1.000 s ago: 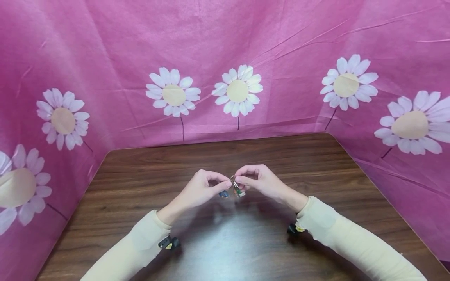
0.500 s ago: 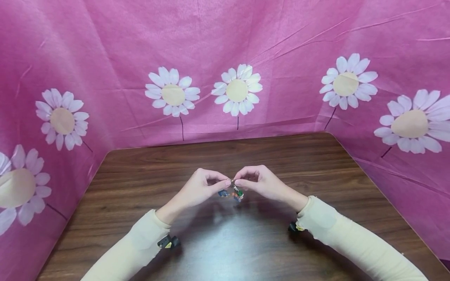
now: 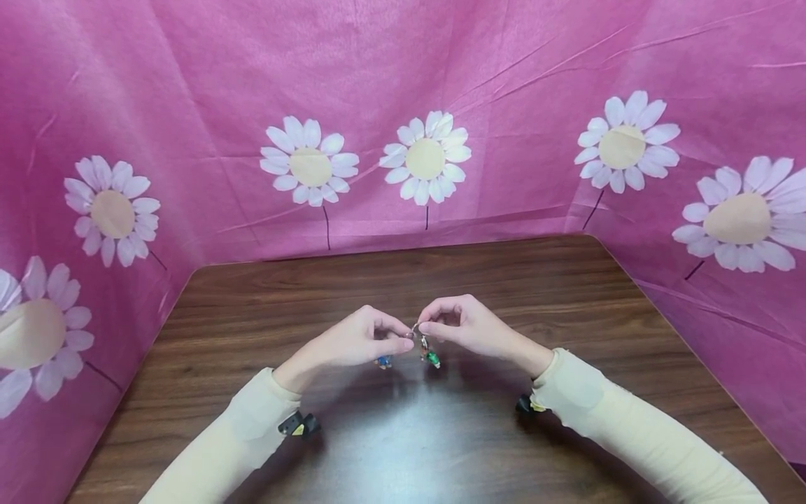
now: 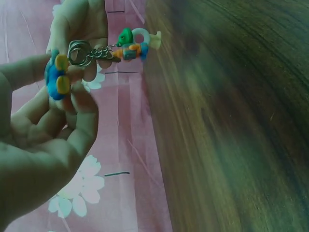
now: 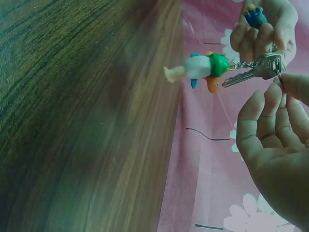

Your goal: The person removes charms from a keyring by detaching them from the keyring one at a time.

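Note:
In the head view my two hands meet above the middle of the table. My right hand (image 3: 472,327) pinches a metal key ring (image 4: 79,53) between thumb and fingertips. From that ring hang several charms, one a green and white figure (image 5: 210,66), another orange and blue (image 4: 131,51), along with keys (image 5: 251,75). My left hand (image 3: 362,337) pinches a small metal piece at the ring's left side. Below its fingers dangles a blue figure charm (image 3: 383,362) with yellow feet. Whether the blue charm's chain is linked to the ring is hidden by the fingers.
A dark wood table (image 3: 302,287) lies beneath both hands, with glare near its front. Pink cloth (image 3: 504,140) printed with white daisies stands around the back and sides. Small black cameras are strapped under both sleeves.
My left hand has shifted slightly down and changed its finger pose. The blue charm has moved left and lower, and the green charm hangs more freely below the ring. The right hand barely moves.

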